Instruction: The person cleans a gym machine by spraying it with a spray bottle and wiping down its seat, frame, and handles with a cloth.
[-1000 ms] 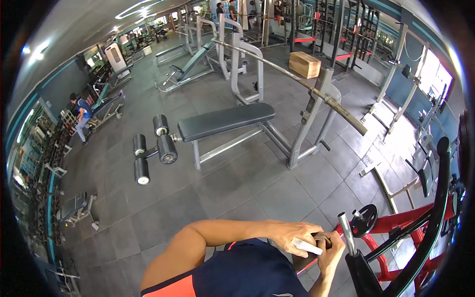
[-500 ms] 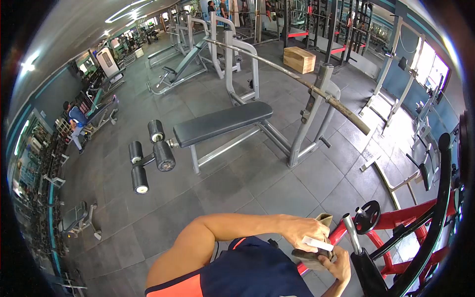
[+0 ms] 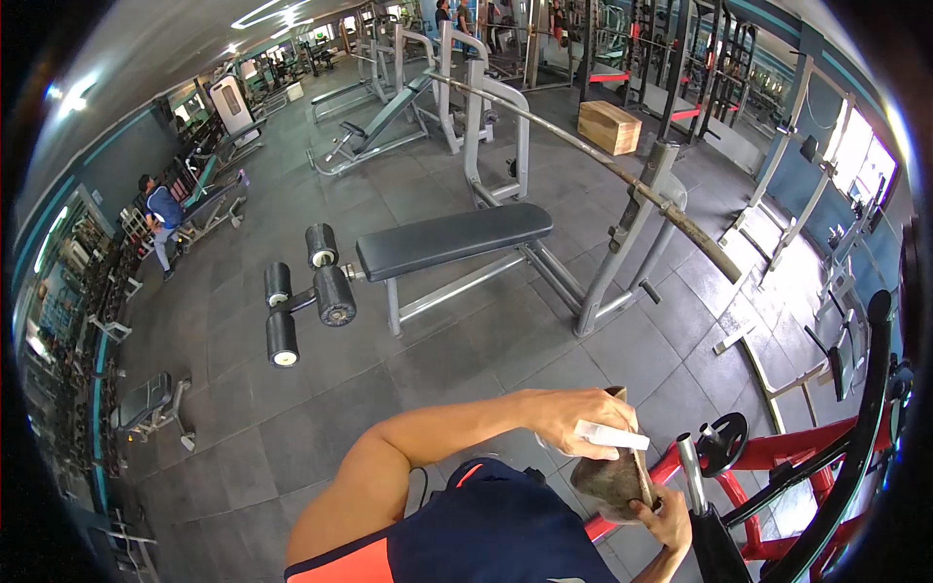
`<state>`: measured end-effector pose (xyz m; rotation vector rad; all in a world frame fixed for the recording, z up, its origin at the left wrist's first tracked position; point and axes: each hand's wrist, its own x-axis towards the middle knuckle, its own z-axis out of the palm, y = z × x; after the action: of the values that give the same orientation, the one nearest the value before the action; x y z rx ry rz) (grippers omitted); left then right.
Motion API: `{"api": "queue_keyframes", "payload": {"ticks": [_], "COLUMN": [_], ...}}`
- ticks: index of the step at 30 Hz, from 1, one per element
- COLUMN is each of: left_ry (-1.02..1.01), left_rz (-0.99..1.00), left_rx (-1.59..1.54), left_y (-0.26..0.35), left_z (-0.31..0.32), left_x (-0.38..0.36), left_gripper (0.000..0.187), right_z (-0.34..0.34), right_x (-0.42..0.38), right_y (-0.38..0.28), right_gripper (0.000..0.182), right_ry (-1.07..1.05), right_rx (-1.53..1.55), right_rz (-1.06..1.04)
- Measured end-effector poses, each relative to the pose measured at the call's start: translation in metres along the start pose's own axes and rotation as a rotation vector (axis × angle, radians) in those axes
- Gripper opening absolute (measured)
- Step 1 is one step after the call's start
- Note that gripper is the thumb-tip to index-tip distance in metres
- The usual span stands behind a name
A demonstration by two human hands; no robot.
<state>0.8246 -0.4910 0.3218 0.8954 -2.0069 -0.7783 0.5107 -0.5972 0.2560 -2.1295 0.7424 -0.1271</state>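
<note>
White strip (image 3: 614,435) gripped in curled fingers (image 3: 614,414), the left hand (image 3: 573,415) faces palm-down; the right hand (image 3: 670,522) pinches a brownish item (image 3: 604,484).

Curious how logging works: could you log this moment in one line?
left hand: holding white strip; right hand: gripping brown pouch-like item; ahead: black bench

Black bench (image 3: 455,240), barbell (image 3: 588,152) on uprights (image 3: 610,267), wooden box (image 3: 609,128), red-framed machine (image 3: 777,450)

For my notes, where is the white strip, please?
In the head view, the white strip is low, right of centre, at the left hand, above the right hand.
</note>
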Motion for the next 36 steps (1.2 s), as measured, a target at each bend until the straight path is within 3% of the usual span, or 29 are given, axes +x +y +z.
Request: {"api": "queue_keyframes", "payload": {"ticks": [6, 12, 13, 15, 19, 22, 26, 29, 32, 36], "left_ry": [0.090, 0.022, 0.043, -0.014, -0.029, -0.042, -0.073, -0.046, 0.017, 0.035], "left_rz": [0.019, -0.178, -0.307, -0.287, -0.278, -0.295, -0.325, -0.318, -0.283, -0.263], "left_rx": [-0.076, -0.340, -0.421, -0.312, -0.210, -0.222, -0.260, -0.287, -0.292, -0.278], "left_y": [0.010, 0.004, 0.011, 0.005, 0.003, 0.009, 0.008, 0.009, 0.010, 0.016], "left_z": [-0.009, -0.018, -0.017, -0.015, -0.019, -0.021, -0.016, -0.011, -0.012, -0.024], "left_x": [-0.018, -0.047, -0.052, -0.061, -0.076, -0.086, -0.094, -0.096, -0.101, -0.105], "left_gripper": [0.027, 0.021, 0.019, 0.023, 0.029, 0.027, 0.026, 0.026, 0.025, 0.022], "right_z": [-0.006, -0.020, -0.024, -0.034, -0.043, -0.034, -0.037, -0.037, -0.026, -0.040], "right_x": [0.007, 0.007, 0.005, 0.002, 0.010, 0.012, 0.013, 0.013, 0.008, 0.001], "right_y": [0.005, -0.004, -0.007, -0.040, -0.035, -0.034, -0.038, -0.040, -0.076, -0.051], "right_gripper": [0.021, 0.021, 0.022, 0.026, 0.032, 0.035, 0.040, 0.039, 0.033, 0.024], "right_ry": [-0.027, 0.068, 0.075, 0.081, 0.016, 0.081, 0.091, 0.078, 0.233, 0.039], "right_rx": [-0.078, 0.066, 0.131, 0.282, 0.117, 0.367, 0.429, 0.464, 0.515, 0.386], "right_rz": [0.025, -0.050, -0.054, -0.030, -0.124, -0.144, -0.207, -0.210, -0.221, -0.171]}}
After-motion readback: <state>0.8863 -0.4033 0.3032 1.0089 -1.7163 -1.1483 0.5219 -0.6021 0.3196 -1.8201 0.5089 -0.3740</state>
